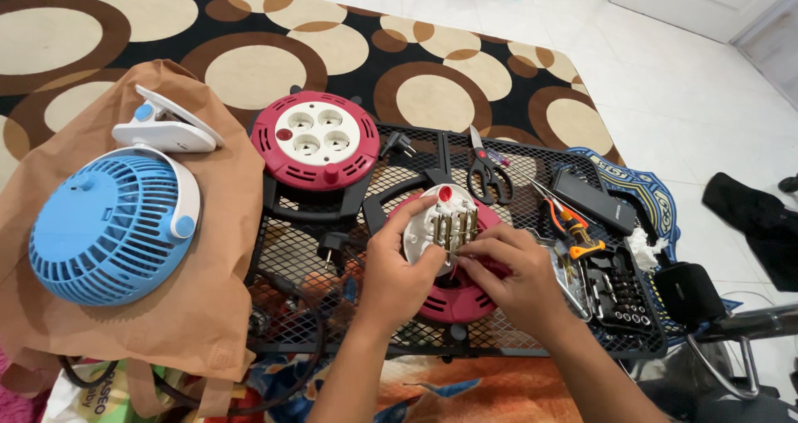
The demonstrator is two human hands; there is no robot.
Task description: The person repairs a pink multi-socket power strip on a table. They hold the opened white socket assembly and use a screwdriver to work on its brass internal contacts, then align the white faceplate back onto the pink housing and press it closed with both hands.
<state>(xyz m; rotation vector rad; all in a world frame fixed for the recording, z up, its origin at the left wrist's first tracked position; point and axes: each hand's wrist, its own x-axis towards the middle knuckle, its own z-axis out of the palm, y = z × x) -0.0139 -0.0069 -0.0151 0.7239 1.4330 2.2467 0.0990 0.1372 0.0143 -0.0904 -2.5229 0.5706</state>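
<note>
**Opened cable reel held over a mesh work surface**

A white socket plate (438, 223), round, with brass contact strips on its exposed inner face and a red button at its upper edge, is gripped by the left hand (397, 267); the fingers are curled closed around the plate's left rim, the thumb raised along its front. The plate is tilted upright above a magenta reel body (453, 294), which lies flat in a black frame. The right hand (514, 272) is brought in from the right, its fingers pinched nearly shut at the brass strips; whether anything is held between the fingertips cannot be told. Both forearms are extended upward from the bottom edge of the view.

The reel body rests on a black wire-mesh rack (532, 153). To the upper left a second cable reel (316, 143), magenta with a white four-socket face, is seen intact, its black plug hanging below. Black-handled scissors (488, 174) lie just above the hands. To the right are found orange-handled pliers (572, 228), a black rectangular box (603, 203), and a black case of screwdriver bits (619, 294) with rows of small metal pieces. At far left a blue clip fan (112, 219) with a white clamp is laid on brown paper (199, 298). A carpet (274, 24) patterned with cream and brown rings is spread beyond, beside white floor tiles.
</note>
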